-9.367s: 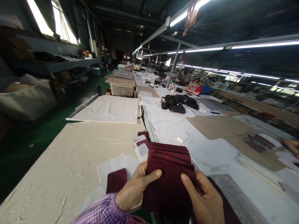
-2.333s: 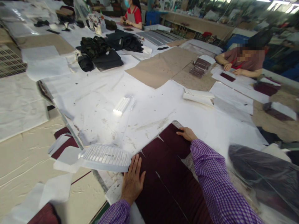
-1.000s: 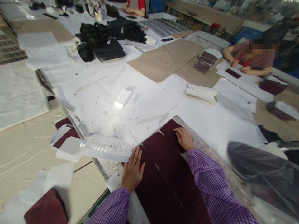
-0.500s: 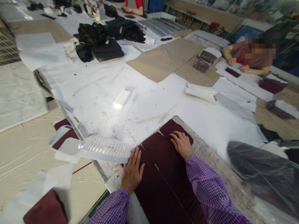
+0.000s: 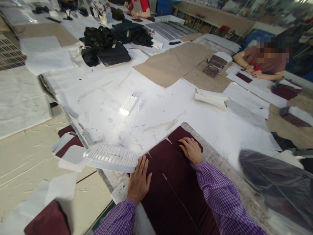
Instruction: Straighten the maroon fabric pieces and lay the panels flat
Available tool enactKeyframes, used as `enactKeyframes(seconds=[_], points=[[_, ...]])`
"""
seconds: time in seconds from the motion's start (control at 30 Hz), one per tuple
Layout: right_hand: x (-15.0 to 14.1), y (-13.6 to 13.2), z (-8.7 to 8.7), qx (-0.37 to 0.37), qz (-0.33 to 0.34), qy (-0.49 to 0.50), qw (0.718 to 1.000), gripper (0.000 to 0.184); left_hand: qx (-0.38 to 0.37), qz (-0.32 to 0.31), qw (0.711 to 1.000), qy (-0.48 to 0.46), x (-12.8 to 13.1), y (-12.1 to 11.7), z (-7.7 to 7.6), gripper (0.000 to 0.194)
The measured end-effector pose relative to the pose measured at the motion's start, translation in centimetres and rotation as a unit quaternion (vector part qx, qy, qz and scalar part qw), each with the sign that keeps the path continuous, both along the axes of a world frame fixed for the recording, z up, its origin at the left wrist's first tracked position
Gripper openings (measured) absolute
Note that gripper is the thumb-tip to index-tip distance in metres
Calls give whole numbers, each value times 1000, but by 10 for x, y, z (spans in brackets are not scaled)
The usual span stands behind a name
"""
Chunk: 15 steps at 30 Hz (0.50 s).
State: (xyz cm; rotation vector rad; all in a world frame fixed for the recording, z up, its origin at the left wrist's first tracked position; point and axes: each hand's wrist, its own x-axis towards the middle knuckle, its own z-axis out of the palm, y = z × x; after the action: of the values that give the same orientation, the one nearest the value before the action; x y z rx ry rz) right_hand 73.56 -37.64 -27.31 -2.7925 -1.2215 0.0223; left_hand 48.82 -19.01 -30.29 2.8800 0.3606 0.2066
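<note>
Dark maroon fabric [image 5: 171, 176] lies in flat pieces at the front of the table, with pale gaps and a long light line between them. My left hand [image 5: 140, 179] rests flat on the fabric's left edge, fingers stretched out, beside a white slatted plastic basket [image 5: 111, 158]. On the upper right of the fabric lies my right hand [image 5: 192, 149], its fingers bent but apart, fingertips touching the cloth. Neither hand grips anything that I can see.
A white lamp-like unit [image 5: 128, 105] with a cord lies on the white table [image 5: 102, 88]. Dark garments [image 5: 110, 45] are heaped behind it. Plastic-wrapped dark goods [image 5: 276, 182] stand at right. A co-worker [image 5: 266, 62] handles maroon pieces; another person [image 5: 140, 8] sits far back.
My hands and the maroon fabric stay in nearly the same place; the whole view has shifted slightly. The co-worker's hands at right have moved a little closer together.
</note>
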Motion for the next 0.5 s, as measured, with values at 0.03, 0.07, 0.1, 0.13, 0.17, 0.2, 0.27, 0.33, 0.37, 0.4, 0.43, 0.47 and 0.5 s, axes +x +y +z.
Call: enactKeyframes(seconds=[0.03,0.07,0.1,0.13,0.17,0.2,0.27,0.33,0.37,0.4,0.43,0.47,0.5], points=[[2,7,-1,3,2,2,1000,26,-1,2,1000,-1,0,0,0,57],[4,14,-3,7,3,3,1000,27,-1,2,1000,-1,1,0,0,57],[5,20,-4,10,3,4,1000,27,0,3,1000,0,1,0,0,57],[6,25,-6,14,1,4,1000,27,0,3,1000,1,1,0,0,57],[6,29,-8,17,-2,3,1000,27,1,3,1000,4,1,-1,0,57],[6,31,-9,19,-5,3,1000,27,3,2,1000,7,1,-1,0,57],[8,34,-9,21,-5,5,1000,26,7,0,1000,12,1,-1,1,56],[10,37,-8,21,3,10,1000,25,11,-3,1000,13,1,-1,1,56],[11,38,-8,21,9,13,1000,25,11,-2,1000,13,1,-1,1,56],[11,40,-8,21,14,15,1000,25,11,0,1000,14,1,-1,1,56],[10,42,-8,21,18,17,999,26,10,2,1000,14,1,-1,1,56],[9,43,-8,21,21,19,999,27,8,4,1000,16,2,-1,2,55],[9,44,-8,20,22,22,999,27,7,5,1000,16,2,-1,2,55]])
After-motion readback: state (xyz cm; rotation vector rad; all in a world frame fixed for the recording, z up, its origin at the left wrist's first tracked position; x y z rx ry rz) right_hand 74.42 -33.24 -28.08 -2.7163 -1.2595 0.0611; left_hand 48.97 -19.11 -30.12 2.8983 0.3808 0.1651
